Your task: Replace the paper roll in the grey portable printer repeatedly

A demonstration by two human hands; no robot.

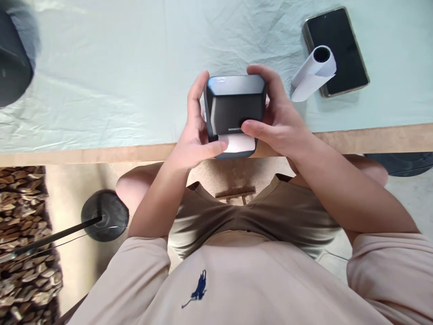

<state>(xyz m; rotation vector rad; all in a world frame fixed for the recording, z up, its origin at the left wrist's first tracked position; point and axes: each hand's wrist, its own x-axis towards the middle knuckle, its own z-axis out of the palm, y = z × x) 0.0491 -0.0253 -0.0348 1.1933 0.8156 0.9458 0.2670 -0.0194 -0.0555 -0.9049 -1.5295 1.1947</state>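
Observation:
Between both hands I hold a small dark label printer (233, 110) with a grey top edge and a brand name on its black lid. A white paper label (240, 143) shows at its near end. My left hand (194, 131) grips the printer's left side, its thumb lying on the white paper. My right hand (279, 113) wraps the right side, the thumb resting on the lid's lower edge. Most of the remaining fingers are hidden behind the printer. To the right, a white paper roll (309, 79) with a black core stands upright next to a phone.
A dark-screened phone (338, 49) lies at the table's right. Pale cloth (111, 81) covers the table, with a wooden front edge (101, 152). At far left sits a dark rounded object (11, 58). A stand with a round black base (104, 216) and stacked firewood (25, 243) are below left.

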